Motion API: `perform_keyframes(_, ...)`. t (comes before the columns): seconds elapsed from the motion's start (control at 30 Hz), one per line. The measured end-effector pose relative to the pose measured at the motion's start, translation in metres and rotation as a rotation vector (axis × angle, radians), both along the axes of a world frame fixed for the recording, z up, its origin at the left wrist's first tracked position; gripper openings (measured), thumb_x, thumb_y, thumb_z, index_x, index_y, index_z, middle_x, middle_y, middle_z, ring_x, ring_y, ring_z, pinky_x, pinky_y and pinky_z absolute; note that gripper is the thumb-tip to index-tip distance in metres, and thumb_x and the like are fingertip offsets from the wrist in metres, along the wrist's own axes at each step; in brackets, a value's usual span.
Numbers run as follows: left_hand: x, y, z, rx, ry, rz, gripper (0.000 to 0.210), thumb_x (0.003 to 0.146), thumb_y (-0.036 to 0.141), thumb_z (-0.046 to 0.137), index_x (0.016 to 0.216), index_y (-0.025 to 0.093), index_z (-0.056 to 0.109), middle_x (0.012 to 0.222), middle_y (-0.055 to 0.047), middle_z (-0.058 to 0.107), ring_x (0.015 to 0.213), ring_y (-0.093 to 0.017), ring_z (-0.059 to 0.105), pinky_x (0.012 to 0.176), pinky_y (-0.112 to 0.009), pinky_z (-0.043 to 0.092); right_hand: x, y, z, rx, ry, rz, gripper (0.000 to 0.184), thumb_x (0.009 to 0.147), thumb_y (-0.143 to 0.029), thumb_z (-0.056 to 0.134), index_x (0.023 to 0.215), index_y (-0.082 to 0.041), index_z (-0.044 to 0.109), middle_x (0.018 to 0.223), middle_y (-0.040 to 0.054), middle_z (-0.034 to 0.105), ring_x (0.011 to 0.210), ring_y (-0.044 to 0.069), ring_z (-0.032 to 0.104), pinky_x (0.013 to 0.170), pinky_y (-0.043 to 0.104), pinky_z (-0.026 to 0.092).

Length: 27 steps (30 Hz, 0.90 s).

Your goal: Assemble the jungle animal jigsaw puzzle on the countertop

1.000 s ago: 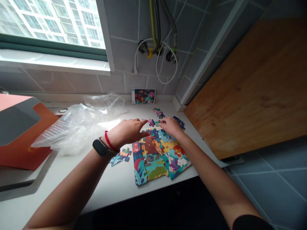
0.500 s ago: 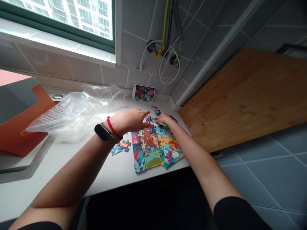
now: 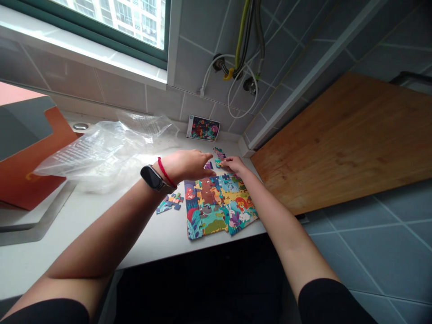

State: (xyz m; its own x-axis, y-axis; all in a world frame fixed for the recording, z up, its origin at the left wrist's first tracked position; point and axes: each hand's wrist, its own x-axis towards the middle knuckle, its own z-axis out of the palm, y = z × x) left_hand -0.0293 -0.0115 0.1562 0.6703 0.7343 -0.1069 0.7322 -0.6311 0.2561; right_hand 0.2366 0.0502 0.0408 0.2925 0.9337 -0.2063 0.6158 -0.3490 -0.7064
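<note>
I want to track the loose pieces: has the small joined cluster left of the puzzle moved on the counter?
No. The small cluster lies beside the puzzle's lower-left part, as before; only the camera shifted.

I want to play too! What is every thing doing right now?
Puzzle: partly joined, flat on the counter.
Loose pieces: apart, left of the puzzle.
Plastic bag: crumpled, lying open.
Picture card: leaning on the wall.
Left hand: fingers at the puzzle's far edge.
Right hand: pinching a piece there.

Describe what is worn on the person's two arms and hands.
The left hand is bare; its wrist carries a dark smartwatch with a dark strap and a thin red string bracelet beside it. The right hand wears nothing. Both forearms are bare, with black sleeves pushed up near the elbows.
</note>
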Motion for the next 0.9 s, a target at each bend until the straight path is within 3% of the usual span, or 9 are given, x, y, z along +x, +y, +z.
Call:
perform_keyframes(0.1, 0.004, 0.002, -0.003, 0.039, -0.024, -0.019, 0.057, 0.101, 0.053, 0.054, 0.148, 0.021, 0.057, 0.129, -0.014, 0.074, 0.115, -0.031, 0.071, 0.092, -0.037, 0.052, 0.003, -0.010, 0.015, 0.050, 0.108, 0.008, 0.030, 0.073, -0.038, 0.086, 0.079, -0.019, 0.066, 0.066, -0.0013, 0.066, 0.059, 0.012, 0.057, 0.055, 0.022, 0.043)
perform_keyframes(0.2, 0.012, 0.000, -0.006, 0.108, -0.058, -0.069, 0.055, 0.101, 0.045, 0.057, 0.150, 0.022, 0.054, 0.130, -0.014, 0.073, 0.113, -0.030, 0.071, 0.089, -0.036, 0.053, 0.007, -0.031, 0.030, 0.084, 0.183, 0.052, 0.032, 0.071, -0.043, 0.088, 0.081, -0.018, 0.069, 0.070, -0.0008, 0.068, 0.063, 0.011, 0.056, 0.055, 0.021, 0.042)
perform_keyframes(0.4, 0.046, -0.027, -0.012, 0.169, -0.153, -0.144, 0.037, 0.101, 0.036, 0.060, 0.134, 0.020, 0.063, 0.118, -0.013, 0.074, 0.098, -0.028, 0.074, 0.077, -0.034, 0.053, 0.016, -0.105, 0.052, 0.150, 0.379, 0.392, 0.048, 0.066, -0.060, 0.089, 0.082, -0.017, 0.075, 0.079, 0.0025, 0.073, 0.072, 0.015, 0.064, 0.068, 0.027, 0.049)
perform_keyframes(0.53, 0.071, -0.048, -0.026, 0.090, -0.275, -0.166, 0.029, 0.101, 0.031, 0.059, 0.128, 0.023, 0.067, 0.100, -0.010, 0.077, 0.087, -0.026, 0.074, 0.072, -0.033, 0.052, 0.020, -0.149, 0.056, 0.140, 0.382, 0.404, 0.053, 0.070, -0.068, 0.085, 0.085, -0.018, 0.074, 0.085, 0.0053, 0.075, 0.085, 0.021, 0.070, 0.079, 0.031, 0.055)
perform_keyframes(0.63, 0.077, -0.058, -0.041, 0.002, -0.398, -0.188, 0.023, 0.099, 0.029, 0.060, 0.119, 0.024, 0.070, 0.093, -0.008, 0.078, 0.083, -0.024, 0.074, 0.068, -0.031, 0.050, 0.027, -0.173, 0.054, 0.149, 0.267, 0.386, 0.057, 0.082, -0.072, 0.073, 0.095, -0.017, 0.076, 0.096, 0.0086, 0.076, 0.096, 0.025, 0.072, 0.086, 0.035, 0.057)
perform_keyframes(0.73, 0.068, -0.066, -0.056, -0.114, -0.474, -0.144, 0.015, 0.097, 0.028, 0.061, 0.105, 0.023, 0.073, 0.086, -0.005, 0.078, 0.073, -0.020, 0.073, 0.064, -0.029, 0.049, 0.040, -0.196, 0.044, 0.240, 0.024, 0.433, 0.056, 0.089, -0.063, 0.070, 0.124, -0.020, 0.074, 0.121, 0.0121, 0.073, 0.114, 0.027, 0.070, 0.098, 0.040, 0.056)
perform_keyframes(0.8, 0.055, -0.073, -0.068, -0.222, -0.525, -0.032, 0.015, 0.097, 0.030, 0.061, 0.102, 0.022, 0.072, 0.080, -0.004, 0.077, 0.065, -0.018, 0.071, 0.062, -0.028, 0.050, 0.050, -0.212, 0.032, 0.267, -0.177, 0.557, 0.071, 0.083, -0.057, 0.081, 0.144, -0.026, 0.064, 0.145, 0.0130, 0.063, 0.139, 0.031, 0.056, 0.118, 0.047, 0.045)
perform_keyframes(0.9, 0.038, -0.089, -0.087, -0.393, -0.561, 0.093, 0.017, 0.097, 0.035, 0.059, 0.099, 0.022, 0.069, 0.078, -0.002, 0.077, 0.060, -0.017, 0.072, 0.062, -0.027, 0.052, 0.063, -0.233, 0.009, 0.180, -0.404, 0.683, 0.082, 0.077, -0.056, 0.087, 0.151, -0.033, 0.058, 0.167, 0.0108, 0.043, 0.159, 0.038, 0.029, 0.128, 0.060, 0.027)
